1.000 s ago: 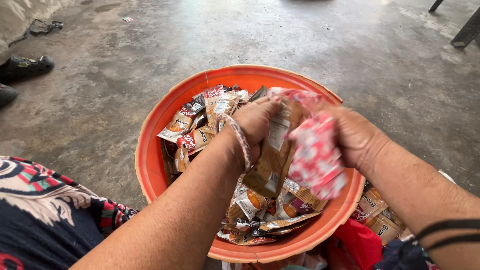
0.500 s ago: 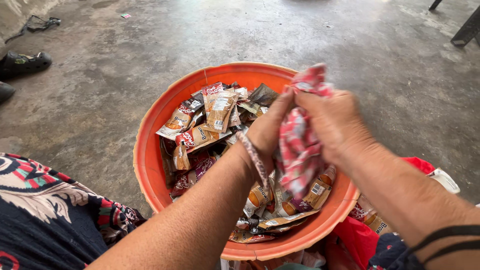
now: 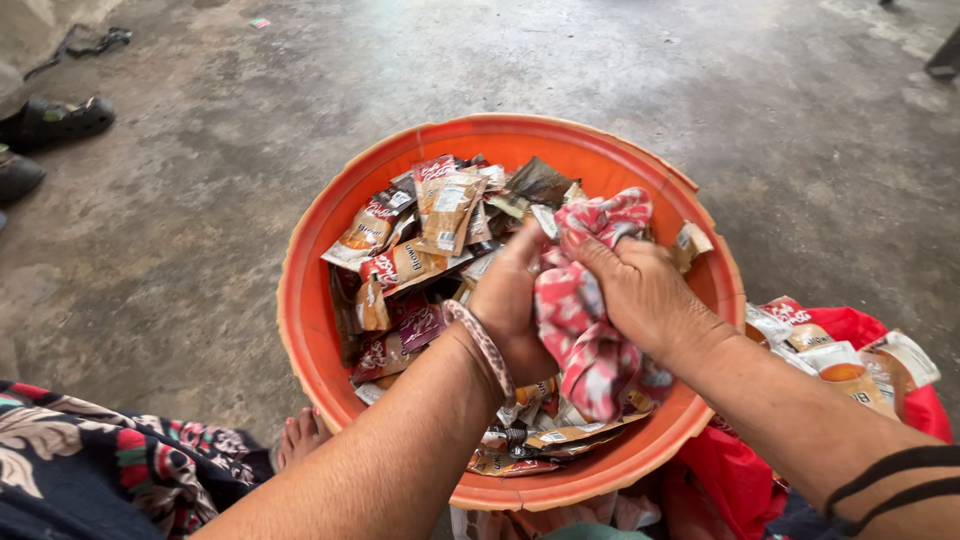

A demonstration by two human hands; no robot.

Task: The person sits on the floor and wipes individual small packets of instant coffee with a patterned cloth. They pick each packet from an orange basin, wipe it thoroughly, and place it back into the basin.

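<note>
An orange plastic basin (image 3: 310,300) on the concrete floor holds a heap of brown, red and orange sachet wrappers (image 3: 420,240). Over the middle of the basin my right hand (image 3: 640,295) grips a red and white patterned cloth (image 3: 580,320). My left hand (image 3: 515,300), with a bangle at the wrist, presses against the same cloth from the left, its fingers down among the wrappers. I cannot tell whether a wrapper lies inside the cloth.
A red bag (image 3: 850,400) with more wrappers lies at the basin's right. Dark sandals (image 3: 50,125) sit at the far left on the floor. My patterned garment (image 3: 120,470) and a bare foot (image 3: 300,435) are at lower left.
Both hands have come down from above the rim into the basin with the cloth. The brown wrapper seen in my left hand a second ago is no longer visible.
</note>
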